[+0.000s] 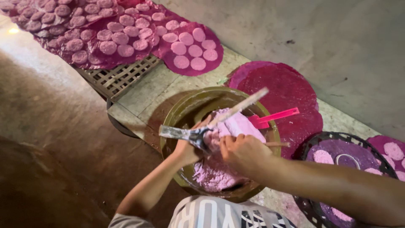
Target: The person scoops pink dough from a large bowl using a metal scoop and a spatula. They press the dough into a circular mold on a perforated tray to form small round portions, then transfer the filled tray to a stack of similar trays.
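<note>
Hands (219, 145) grip metal scraper (190, 134) over grainy pink paste (219, 169) in round basin (177, 114).

right forearm (337, 185) cut off at edge; basket (314, 143) partly hidden.

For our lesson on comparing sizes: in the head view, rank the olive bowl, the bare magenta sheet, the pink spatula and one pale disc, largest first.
1. Olive bowl and bare magenta sheet: too alike to rank.
2. Pink spatula.
3. Pale disc, farther from the camera, but clearly smallest.
</note>
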